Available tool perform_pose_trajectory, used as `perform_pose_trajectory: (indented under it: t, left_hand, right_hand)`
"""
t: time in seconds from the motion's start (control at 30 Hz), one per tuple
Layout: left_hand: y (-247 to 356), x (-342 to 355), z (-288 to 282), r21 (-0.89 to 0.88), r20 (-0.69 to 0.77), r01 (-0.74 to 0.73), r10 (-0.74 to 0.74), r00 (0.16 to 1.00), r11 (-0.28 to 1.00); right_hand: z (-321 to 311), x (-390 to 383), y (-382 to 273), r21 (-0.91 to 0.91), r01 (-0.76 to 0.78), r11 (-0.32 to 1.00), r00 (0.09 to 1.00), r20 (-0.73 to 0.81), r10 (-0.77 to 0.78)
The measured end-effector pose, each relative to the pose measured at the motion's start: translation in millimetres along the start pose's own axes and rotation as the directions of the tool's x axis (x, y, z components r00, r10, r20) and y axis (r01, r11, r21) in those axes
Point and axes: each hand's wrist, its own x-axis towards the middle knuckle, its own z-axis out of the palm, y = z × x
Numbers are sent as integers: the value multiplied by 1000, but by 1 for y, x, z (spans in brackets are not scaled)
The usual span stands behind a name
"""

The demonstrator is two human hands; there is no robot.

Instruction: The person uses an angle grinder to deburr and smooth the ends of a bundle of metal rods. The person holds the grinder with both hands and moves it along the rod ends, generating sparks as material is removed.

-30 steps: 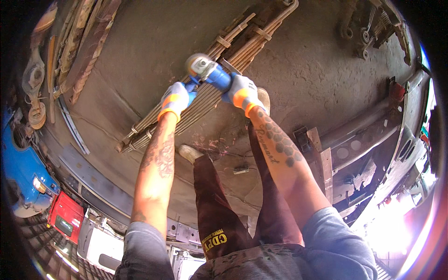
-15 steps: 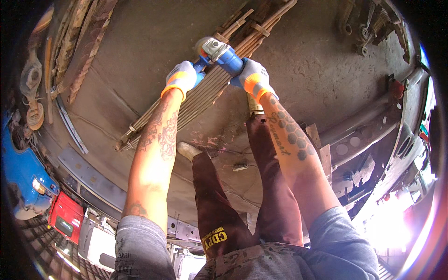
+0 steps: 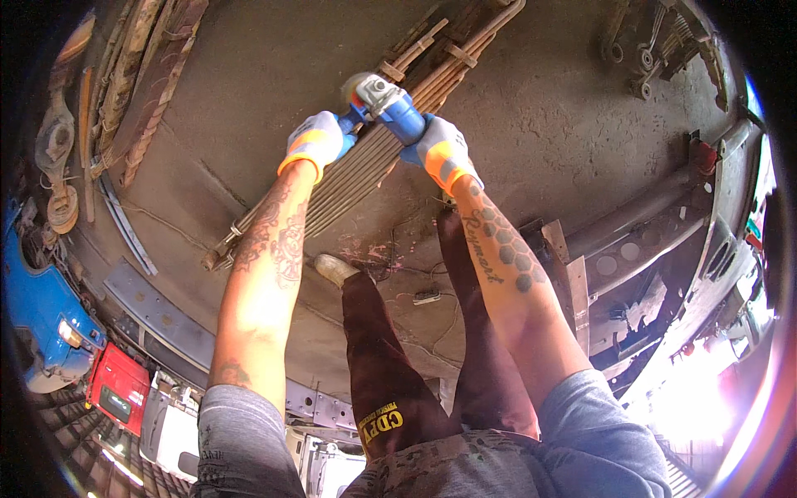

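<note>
Both gloved hands hold a blue angle grinder (image 3: 402,118) with a silver gear head and a round disc guard on its left. My left hand (image 3: 314,139), in a grey, blue and orange glove, is closed round the side handle. My right hand (image 3: 443,149), gloved alike, grips the body of the tool. Under the grinder lies a leaf spring pack (image 3: 353,178), a long stack of rusty metal strips running diagonally across the floor. A clamp band (image 3: 462,55) wraps its far end. Whether the disc touches the metal cannot be made out.
More rusty leaf springs (image 3: 158,91) lie at the far left, by a bar with an eye end (image 3: 60,158). A steel chassis beam (image 3: 639,228) runs along the right. Thin cable (image 3: 452,324) trails near my feet. Blue (image 3: 50,307) and red truck cabs (image 3: 118,386) stand lower left.
The grinder and both hands have shifted slightly to the left. My grip on the tool stays the same.
</note>
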Motion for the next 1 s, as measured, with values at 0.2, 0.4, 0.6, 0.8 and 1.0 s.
perform_pose_trajectory:
  t: [0.2, 0.4, 0.6, 0.8, 1.0]
  left_hand:
    - [40, -15, 16, 1, -56, -35, 35, 998, 999]
    - [23, -10, 9, -57, 7, 46, -46, 999, 997]
    - [24, -24, 5, -23, 9, 54, -54, 999, 998]
    - [43, -16, 2, -19, 10, 78, -77, 997, 997]
    - [68, -22, 0, 9, -22, 79, -79, 997, 997]
  right_hand:
    - [-19, -6, 32, -28, 1, 1000, 1000, 3, -1]
    - [-20, 5, 13, -41, 1, 999, 999, 45, 1]
    - [-9, 7, 25, 58, -68, 996, 973, 226, 54]
    - [-35, 10, 20, 21, 4, 1000, 991, 135, -7]
    - [-38, 17, 41, 20, 58, 998, 994, 96, -60]
